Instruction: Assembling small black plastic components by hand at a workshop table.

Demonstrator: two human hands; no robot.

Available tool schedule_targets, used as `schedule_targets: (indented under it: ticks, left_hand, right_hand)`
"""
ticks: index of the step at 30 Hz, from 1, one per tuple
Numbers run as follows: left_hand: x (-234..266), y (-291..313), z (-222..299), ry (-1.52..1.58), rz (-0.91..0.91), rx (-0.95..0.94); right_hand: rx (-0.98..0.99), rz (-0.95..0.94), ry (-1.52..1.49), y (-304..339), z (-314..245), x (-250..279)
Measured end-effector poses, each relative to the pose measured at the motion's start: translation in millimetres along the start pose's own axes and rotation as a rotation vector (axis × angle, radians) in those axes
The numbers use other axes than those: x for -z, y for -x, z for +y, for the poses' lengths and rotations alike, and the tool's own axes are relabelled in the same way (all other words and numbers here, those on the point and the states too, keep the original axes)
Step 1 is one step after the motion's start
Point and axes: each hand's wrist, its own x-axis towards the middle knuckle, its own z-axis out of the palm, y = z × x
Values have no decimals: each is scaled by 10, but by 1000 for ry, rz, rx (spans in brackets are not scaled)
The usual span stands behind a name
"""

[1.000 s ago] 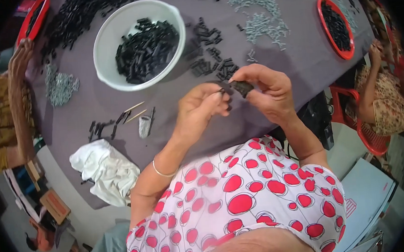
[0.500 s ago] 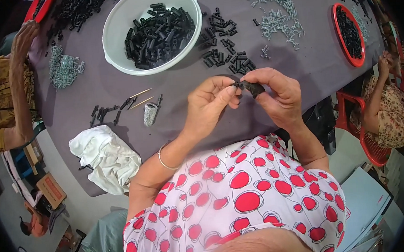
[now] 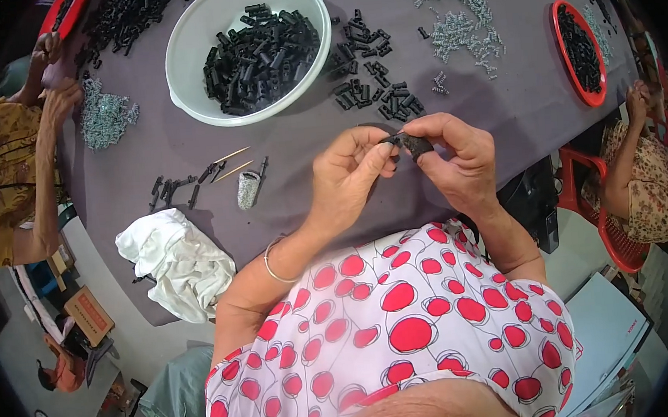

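Note:
My left hand (image 3: 347,173) is closed in a pinch on a small black plastic part (image 3: 393,138) over the near part of the table. Facing it, my right hand (image 3: 460,157) is closed too, with a dark rough-looking piece (image 3: 419,147) at its fingertips; whether that is held or wrapped round a finger, I cannot tell. The two hands meet at the black part, and the fingers hide most of it. Just beyond them lie loose black plastic cylinders (image 3: 400,101). A white bowl (image 3: 175,72) full of similar black pieces stands farther left.
Metal springs (image 3: 453,33) lie in loose rows at the far right, with a spring heap (image 3: 107,116) at left. Wooden sticks (image 3: 232,171), black rods (image 3: 168,190) and a white cloth (image 3: 175,258) lie left of my hands. A red tray (image 3: 602,97) holds black parts; co-workers sit either side.
My hands stay nearly in place, with the right fingers shifting slightly at the black part. At left, the co-worker's arm has come lower and a second hand shows.

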Motion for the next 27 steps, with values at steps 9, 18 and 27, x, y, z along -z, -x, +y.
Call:
schedule_targets:
  ticks: [9,18,27]
  left_hand:
    - [-24,44,-44,-204,98,-125]
    - [16,31,-75,-291,129,-146]
    - [13,4,-58,-280,138,-151]
  right_hand:
    - [60,108,31,-24,31,-120]
    - [30,92,48,-52,41,-181]
    - [51,60,60,-125,13,-146]
